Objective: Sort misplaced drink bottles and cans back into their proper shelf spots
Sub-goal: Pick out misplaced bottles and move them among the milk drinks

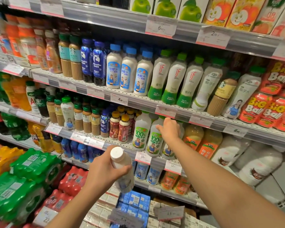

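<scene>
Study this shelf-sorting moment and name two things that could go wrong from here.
1. The right hand reaches among the tightly packed big coconut water bottles; nudging one might tip it off the shelf edge.
2. The left hand grips the white-capped bottle tilted, in front of the shelf; if the grip slips, it could drop onto the stacked cartons below.

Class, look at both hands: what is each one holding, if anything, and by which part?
The left hand grips a white-capped bottle around its upper body, below the cap. The right hand reaches to the large coconut water bottles; any grip there cannot be told.
</scene>
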A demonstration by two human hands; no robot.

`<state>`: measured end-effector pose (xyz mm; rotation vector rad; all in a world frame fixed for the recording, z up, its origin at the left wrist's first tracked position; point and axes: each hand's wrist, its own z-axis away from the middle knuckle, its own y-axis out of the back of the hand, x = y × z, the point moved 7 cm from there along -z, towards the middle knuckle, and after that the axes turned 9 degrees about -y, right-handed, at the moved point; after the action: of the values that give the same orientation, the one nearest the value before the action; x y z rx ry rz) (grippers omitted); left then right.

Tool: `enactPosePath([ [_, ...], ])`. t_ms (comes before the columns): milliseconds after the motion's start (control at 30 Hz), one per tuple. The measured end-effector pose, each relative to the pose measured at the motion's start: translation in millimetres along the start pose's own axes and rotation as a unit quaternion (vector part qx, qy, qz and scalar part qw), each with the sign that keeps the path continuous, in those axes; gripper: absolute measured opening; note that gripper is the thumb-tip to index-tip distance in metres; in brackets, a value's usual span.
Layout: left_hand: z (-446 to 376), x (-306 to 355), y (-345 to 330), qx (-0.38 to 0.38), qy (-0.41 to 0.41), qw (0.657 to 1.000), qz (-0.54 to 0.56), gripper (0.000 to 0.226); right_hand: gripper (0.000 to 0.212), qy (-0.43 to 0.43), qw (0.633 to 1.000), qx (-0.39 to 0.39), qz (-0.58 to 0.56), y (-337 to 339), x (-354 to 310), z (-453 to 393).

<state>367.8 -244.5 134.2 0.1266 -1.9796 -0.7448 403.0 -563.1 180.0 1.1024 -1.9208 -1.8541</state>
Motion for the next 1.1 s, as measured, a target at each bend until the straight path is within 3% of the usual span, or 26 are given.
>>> enactPosePath([
  [300,-12,24,-6,-0.007,-0.02,1.0,-0.005,0.051,0.052,0.022,1.0,-0.022,-0.003,-10,9,12],
  [400,-18,35,-14,-0.016,-0.028,0.999,-0.013,0.049,0.067,0.068,0.992,-0.04,-0.096,-19,30,42],
  [567,-33,57,-41,-0.016,-0.029,0.999,-0.006,0.046,0.045,0.082,0.966,-0.167,-0.18,-35,78,116],
  [700,-45,78,-78,-0.018,-0.027,0.999,-0.005,0.048,0.065,0.078,0.938,-0.26,-0.217,-35,106,158],
  [967,-48,134,-152,-0.073,-0.047,0.996,0.01,0.062,0.101,-0.015,0.954,-0.168,-0.248,-1,176,169],
  [1100,-38,162,-182,-0.092,-0.042,0.994,0.035,0.062,0.099,-0.057,0.959,-0.104,-0.258,17,205,173],
])
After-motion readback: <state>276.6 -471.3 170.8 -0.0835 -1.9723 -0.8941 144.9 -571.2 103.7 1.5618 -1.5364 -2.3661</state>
